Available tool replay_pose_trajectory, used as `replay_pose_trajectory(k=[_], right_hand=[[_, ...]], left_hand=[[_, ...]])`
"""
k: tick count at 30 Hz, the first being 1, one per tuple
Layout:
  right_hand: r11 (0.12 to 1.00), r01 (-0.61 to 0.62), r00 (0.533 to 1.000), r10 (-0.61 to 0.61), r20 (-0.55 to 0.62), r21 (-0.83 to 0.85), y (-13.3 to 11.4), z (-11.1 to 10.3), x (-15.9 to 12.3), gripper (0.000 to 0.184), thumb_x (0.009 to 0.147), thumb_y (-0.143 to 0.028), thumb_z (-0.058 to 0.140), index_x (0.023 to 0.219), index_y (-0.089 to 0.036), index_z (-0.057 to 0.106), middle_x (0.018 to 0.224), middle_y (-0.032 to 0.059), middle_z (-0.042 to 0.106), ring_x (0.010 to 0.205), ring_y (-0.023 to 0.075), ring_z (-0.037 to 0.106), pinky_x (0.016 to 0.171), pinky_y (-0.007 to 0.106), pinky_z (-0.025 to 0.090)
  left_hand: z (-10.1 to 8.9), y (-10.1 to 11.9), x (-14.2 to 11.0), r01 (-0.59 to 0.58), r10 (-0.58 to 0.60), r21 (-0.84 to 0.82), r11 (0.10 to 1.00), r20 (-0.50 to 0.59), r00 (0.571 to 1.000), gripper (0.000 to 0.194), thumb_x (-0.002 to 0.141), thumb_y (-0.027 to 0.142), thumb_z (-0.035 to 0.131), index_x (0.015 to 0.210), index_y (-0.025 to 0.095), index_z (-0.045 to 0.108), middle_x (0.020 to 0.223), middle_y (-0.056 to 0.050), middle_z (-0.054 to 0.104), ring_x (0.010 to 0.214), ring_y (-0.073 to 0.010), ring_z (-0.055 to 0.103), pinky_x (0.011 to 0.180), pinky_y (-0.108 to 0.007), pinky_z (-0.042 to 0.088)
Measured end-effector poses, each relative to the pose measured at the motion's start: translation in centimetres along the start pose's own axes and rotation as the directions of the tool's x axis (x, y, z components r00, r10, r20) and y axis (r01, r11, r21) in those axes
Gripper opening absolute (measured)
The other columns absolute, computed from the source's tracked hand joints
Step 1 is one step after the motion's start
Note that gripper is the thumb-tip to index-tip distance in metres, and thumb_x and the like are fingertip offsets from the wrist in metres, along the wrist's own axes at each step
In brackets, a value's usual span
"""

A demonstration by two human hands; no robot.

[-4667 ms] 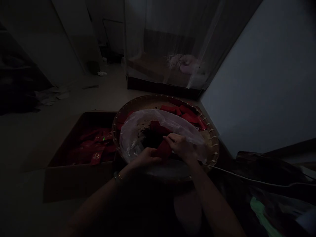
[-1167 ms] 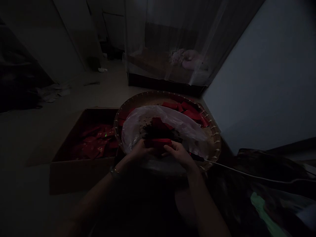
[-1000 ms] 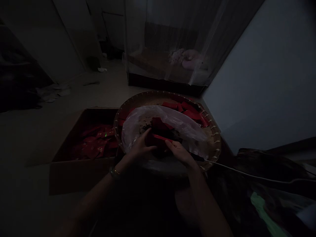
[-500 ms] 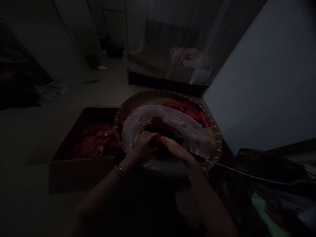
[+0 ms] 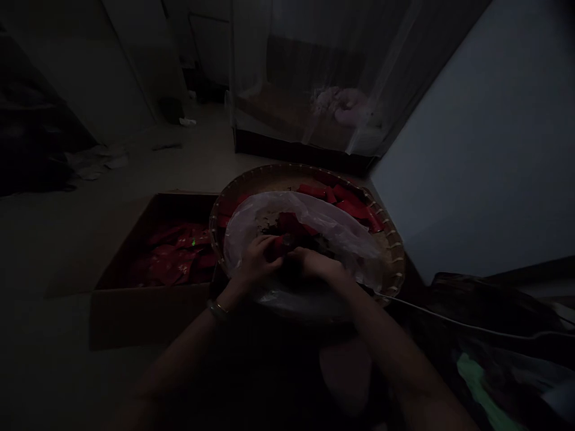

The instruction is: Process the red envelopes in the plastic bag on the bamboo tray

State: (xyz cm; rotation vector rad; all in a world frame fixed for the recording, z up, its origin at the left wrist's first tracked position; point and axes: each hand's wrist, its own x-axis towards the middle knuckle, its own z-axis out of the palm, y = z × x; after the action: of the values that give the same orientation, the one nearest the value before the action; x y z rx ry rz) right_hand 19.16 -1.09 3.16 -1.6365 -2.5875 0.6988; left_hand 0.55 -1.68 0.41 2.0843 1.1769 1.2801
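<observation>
A small red packet (image 5: 277,246) is in my left hand (image 5: 258,263), its fingers wrapped round it and its end toward the right. My right hand (image 5: 318,263) is just beside it, fingers curled down over the dark heap, their tips lost in shadow; what they hold, if anything, is hidden. Both hands are over a clear plastic bag (image 5: 242,224) spread open inside a round woven basket tray (image 5: 395,251). Dark loose material and another red packet (image 5: 291,224) lie within the bag's opening.
Several red packets (image 5: 354,206) lie along the tray's far right side. To the left stands an open cardboard box (image 5: 148,311) with red wrappers (image 5: 171,260) in it. A white cord (image 5: 449,317) runs rightward from the tray. A pale wall (image 5: 485,149) rises at right.
My right hand has come off the red packet and dipped lower, its fingers curling down. The packet stays in my left hand, its end now uncovered.
</observation>
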Motion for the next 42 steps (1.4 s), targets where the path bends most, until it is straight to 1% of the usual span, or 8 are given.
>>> replay_pose_trajectory(k=[5,10,14,18,23,30,35,42], right_hand=[[0.988,0.007,0.963,0.035,0.268,-0.153,-1.0,0.9,1.2,0.072,0.045,-0.011,0.078,0.115,-0.021,0.06,0.11,0.011,0.06,0.096,0.0263,0.061,0.076,0.029,0.048],[0.98,-0.017,0.955,0.076,0.288,-0.2,-1.0,1.5,1.4,0.076,0.047,-0.008,0.077,0.119,-0.02,0.057,0.112,0.012,0.058,0.097,0.0264,0.06,0.077,0.029,0.048],[0.98,0.022,0.936,0.048,0.348,-0.197,-1.0,1.1,1.4,0.066,0.055,-0.011,0.072,0.118,-0.016,0.057,0.113,0.014,0.059,0.099,0.027,0.06,0.078,0.028,0.047],[0.995,0.028,0.971,-0.05,0.235,0.093,-0.8,-0.7,1.0,0.052,0.058,-0.007,0.068,0.109,-0.016,0.063,0.106,0.0079,0.066,0.095,0.0226,0.062,0.079,0.025,0.047],[0.904,0.076,0.994,-0.101,0.038,0.42,0.1,-2.5,0.8,0.041,0.061,-0.019,0.072,0.101,-0.018,0.066,0.093,0.0011,0.07,0.087,0.0194,0.064,0.075,0.025,0.048],[0.948,-0.026,0.999,0.019,0.026,0.318,1.1,-1.3,1.4,0.013,0.073,-0.02,0.064,0.084,-0.015,0.068,0.083,0.0031,0.07,0.076,0.0164,0.063,0.067,0.023,0.045],[0.923,0.043,0.997,-0.015,-0.076,0.383,1.4,-0.8,1.7,0.017,0.078,-0.016,0.057,0.092,-0.014,0.066,0.09,0.0039,0.07,0.083,0.0164,0.063,0.075,0.025,0.046],[0.998,0.057,0.997,-0.055,0.052,-0.027,2.0,1.0,1.4,0.035,0.072,-0.005,0.057,0.104,-0.017,0.065,0.104,0.0085,0.066,0.095,0.0197,0.061,0.082,0.026,0.042]], left_hand=[[-0.2,-0.2,0.0,0.009,-0.008,-0.045,0.999,0.03,1.0,0.041,0.069,0.02,0.066,0.109,0.014,0.061,0.106,-0.011,0.062,0.098,-0.0213,0.059,0.087,-0.033,0.047],[-0.1,-0.3,0.0,0.0,0.003,-0.067,0.998,0.049,0.999,0.042,0.07,0.02,0.067,0.111,0.017,0.06,0.108,-0.009,0.062,0.099,-0.021,0.059,0.087,-0.033,0.047],[-0.1,-0.4,0.0,-0.032,0.035,-0.076,0.997,0.04,0.999,0.041,0.07,0.02,0.066,0.11,0.017,0.059,0.107,-0.009,0.062,0.097,-0.0203,0.06,0.085,-0.033,0.049],[-0.2,-0.2,0.1,-0.033,0.033,-0.058,0.998,0.007,0.999,0.039,0.07,0.019,0.067,0.108,0.017,0.059,0.103,-0.008,0.063,0.094,-0.0196,0.061,0.082,-0.033,0.05],[-0.4,-0.2,0.1,-0.046,0.044,-0.03,0.998,-0.047,0.998,0.037,0.072,0.021,0.067,0.107,0.018,0.059,0.101,-0.007,0.064,0.092,-0.0187,0.061,0.08,-0.032,0.051],[-0.1,-0.3,0.1,-0.052,0.051,-0.01,0.999,-0.113,0.992,0.036,0.072,0.023,0.067,0.107,0.017,0.059,0.099,-0.007,0.066,0.09,-0.0186,0.062,0.077,-0.031,0.052],[0.0,-0.7,-0.1,-0.061,0.061,0.004,0.998,-0.108,0.992,0.038,0.073,0.024,0.067,0.108,0.017,0.058,0.101,-0.007,0.065,0.092,-0.0185,0.062,0.08,-0.031,0.052],[-0.2,-0.6,-0.1,-0.057,0.056,-0.014,0.998,-0.073,0.996,0.038,0.074,0.024,0.067,0.11,0.017,0.057,0.101,-0.007,0.065,0.088,-0.0174,0.063,0.077,-0.03,0.053]])
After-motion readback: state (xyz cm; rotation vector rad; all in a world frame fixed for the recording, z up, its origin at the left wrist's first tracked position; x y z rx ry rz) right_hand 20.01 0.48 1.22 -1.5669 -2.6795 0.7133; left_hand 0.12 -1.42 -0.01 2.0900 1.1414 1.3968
